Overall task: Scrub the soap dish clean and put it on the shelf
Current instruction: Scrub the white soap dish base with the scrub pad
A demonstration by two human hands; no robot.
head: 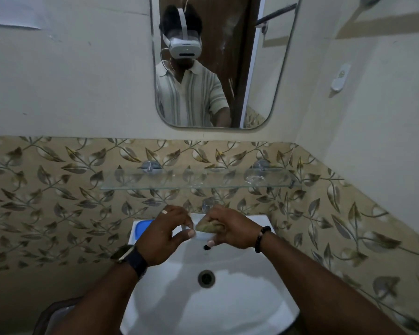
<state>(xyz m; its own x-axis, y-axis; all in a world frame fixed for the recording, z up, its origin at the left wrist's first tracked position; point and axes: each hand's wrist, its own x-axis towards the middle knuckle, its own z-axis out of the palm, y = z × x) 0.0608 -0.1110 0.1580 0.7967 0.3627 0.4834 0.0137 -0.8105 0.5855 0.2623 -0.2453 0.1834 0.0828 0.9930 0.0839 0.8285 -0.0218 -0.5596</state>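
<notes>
Right hand [230, 229] grips scrub pad [207, 227] against soap dish [202, 235]; left hand [165, 235] pinches it

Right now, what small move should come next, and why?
Probably rub the scrubber across the dish over the sink. The left hand pinches the pale dish, the right hand grips the scrubber against it, and the dish is not yet on the shelf, so scrubbing likely comes first.
</notes>
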